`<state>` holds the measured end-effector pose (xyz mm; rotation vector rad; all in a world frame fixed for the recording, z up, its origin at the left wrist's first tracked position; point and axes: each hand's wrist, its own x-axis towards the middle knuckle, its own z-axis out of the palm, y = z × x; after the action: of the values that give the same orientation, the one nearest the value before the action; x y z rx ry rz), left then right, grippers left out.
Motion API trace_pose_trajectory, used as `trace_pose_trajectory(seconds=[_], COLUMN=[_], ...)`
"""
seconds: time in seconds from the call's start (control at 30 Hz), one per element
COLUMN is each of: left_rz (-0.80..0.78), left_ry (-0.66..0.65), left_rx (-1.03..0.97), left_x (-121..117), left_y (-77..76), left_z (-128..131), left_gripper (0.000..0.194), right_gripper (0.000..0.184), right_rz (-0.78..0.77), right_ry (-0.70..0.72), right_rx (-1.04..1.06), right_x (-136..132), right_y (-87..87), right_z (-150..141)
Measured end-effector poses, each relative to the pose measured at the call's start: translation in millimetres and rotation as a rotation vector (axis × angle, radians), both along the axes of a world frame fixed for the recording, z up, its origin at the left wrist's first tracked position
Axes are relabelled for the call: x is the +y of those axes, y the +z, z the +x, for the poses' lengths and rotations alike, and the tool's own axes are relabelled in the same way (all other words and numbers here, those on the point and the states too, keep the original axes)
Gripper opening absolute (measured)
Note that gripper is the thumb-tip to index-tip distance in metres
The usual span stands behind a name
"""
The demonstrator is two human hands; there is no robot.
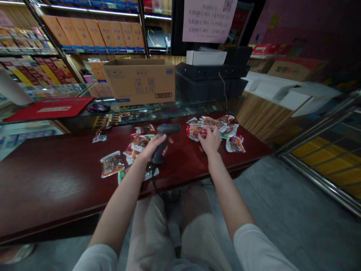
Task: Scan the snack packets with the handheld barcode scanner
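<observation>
My left hand (pixel 154 147) is wrapped round the handle of a black barcode scanner (pixel 168 129), whose head points right. A cable hangs from the handle's base. Behind and beneath that hand lies a pile of clear snack packets (pixel 138 143), partly hidden by my wrist. My right hand (pixel 211 140) has its fingers closed on the edge of a red-and-clear snack packet (pixel 194 131) at the front of a second pile. More snack packets (pixel 225 126) spread behind and to the right of it.
A cardboard box (pixel 141 83) stands on the glass counter behind the dark red table (pixel 56 177). Right of the box is a black cash-register unit (pixel 210 84). A red mat (pixel 50 107) and a mouse (pixel 98 108) lie to the left. Metal railing (pixel 321 180) borders the right.
</observation>
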<state>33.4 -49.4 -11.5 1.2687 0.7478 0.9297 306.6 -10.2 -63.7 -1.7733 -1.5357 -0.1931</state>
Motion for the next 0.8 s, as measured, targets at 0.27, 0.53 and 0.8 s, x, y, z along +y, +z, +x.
trace_pose_trajectory(seconds=[0.27,0.53,0.8], left_rz=[0.01,0.071,0.086], left_ry=[-0.025,0.005,0.099], left_rx=[0.025,-0.04,-0.075], left_x=[2.1,-6.7,-20.6], left_y=[0.4,9.9,13.6], left_z=[2.7,-2.5,-45.3], left_gripper=[0.06,0.053,0.051], right_gripper=[0.036,0.04,0.028], right_rz=[-0.008,0.057,-0.051], right_ry=[0.015,0.048,0.468], right_rx=[-0.099,-0.119,-0.171], right_x=[-3.6,-9.2,-28.3], right_y=[0.2,3.5,15.8], right_z=[-4.8,-8.0,-61.8])
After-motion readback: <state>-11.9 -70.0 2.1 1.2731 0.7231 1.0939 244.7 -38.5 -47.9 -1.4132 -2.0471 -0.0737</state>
